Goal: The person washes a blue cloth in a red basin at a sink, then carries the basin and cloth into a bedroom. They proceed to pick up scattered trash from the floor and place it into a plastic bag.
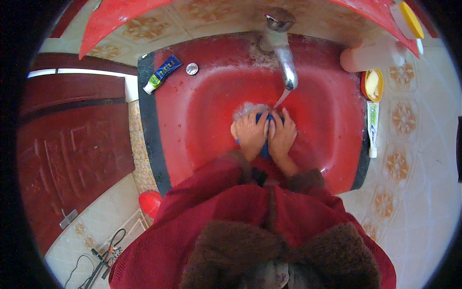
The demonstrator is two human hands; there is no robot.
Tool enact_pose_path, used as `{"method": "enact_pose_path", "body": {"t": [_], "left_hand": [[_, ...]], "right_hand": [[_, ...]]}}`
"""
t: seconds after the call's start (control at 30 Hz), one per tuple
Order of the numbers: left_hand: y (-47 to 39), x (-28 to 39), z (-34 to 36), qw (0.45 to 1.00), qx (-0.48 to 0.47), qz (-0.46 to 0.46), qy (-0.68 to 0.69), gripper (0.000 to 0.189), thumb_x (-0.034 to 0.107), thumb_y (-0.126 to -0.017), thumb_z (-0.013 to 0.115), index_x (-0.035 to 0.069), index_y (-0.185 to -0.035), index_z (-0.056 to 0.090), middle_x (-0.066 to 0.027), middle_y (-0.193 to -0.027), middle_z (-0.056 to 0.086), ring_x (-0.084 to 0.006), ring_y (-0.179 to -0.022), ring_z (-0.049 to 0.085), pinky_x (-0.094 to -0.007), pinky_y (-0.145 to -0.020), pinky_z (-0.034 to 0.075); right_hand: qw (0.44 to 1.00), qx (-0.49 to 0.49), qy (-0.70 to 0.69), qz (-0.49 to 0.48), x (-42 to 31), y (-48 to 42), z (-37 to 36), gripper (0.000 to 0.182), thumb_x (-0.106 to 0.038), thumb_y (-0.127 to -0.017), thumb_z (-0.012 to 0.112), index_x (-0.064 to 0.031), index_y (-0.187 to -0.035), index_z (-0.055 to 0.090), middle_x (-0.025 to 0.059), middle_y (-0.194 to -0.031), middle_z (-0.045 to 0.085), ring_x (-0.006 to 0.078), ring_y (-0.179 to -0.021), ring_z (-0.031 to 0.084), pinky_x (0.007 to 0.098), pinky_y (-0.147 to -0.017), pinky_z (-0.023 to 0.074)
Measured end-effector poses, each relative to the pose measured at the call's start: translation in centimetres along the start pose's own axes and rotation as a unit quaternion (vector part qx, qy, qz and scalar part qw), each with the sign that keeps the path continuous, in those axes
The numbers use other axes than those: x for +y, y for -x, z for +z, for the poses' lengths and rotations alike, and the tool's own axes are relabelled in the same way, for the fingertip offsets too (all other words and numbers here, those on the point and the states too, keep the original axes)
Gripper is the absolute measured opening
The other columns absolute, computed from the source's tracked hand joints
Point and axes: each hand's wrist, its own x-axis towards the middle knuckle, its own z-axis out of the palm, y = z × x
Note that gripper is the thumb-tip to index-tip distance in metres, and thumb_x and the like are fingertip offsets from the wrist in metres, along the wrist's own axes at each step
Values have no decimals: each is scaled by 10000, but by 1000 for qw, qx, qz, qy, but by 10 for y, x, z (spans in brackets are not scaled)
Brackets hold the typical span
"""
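Observation:
Both my hands are low in a red washbasin, side by side and bent over a wet blue cloth. My left hand presses on the cloth's left part, with white suds beyond its fingers. Against it, my right hand grips the cloth from the right, thumbs nearly touching. A chrome tap stands at the basin's back, and a thin stream of water runs down to the fingertips. Much of the cloth is hidden under my palms.
On the basin's left rim lie a blue-green toothpaste tube and a small round silvery object. At right are a pinkish bottle, a yellow-orange soap dish and a white-green tube. A red shelf overhangs the back.

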Motion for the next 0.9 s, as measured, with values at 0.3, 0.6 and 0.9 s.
{"method": "enact_pose_path", "body": {"t": [0.3,0.6,0.9], "left_hand": [[-48,-9,20,969,-216,-102,65,163,278,-804,567,135,-810,644,-94,-773,625,-260,-710,609,-425,-583,451],[29,26,-75,973,19,-211,94,363,413,-755,632,170,-1025,645,-90,-1123,557,-274,-1076,493,-493,-832,388],[8,-2,16,987,63,-142,44,254,339,-735,584,132,-847,679,-23,-773,584,-223,-807,541,-452,-738,375]], "right_hand": [[995,-63,24,-76,24,-58,37,279,-267,-854,582,-55,-1034,615,170,-953,616,357,-884,573,492,-732,428],[966,-102,-208,-114,16,16,-46,267,-227,-932,508,17,-894,611,218,-1067,597,384,-1020,529,463,-904,400],[982,-26,61,-176,11,-24,24,378,-321,-951,429,21,-904,583,227,-991,588,415,-909,536,504,-801,415]]}}
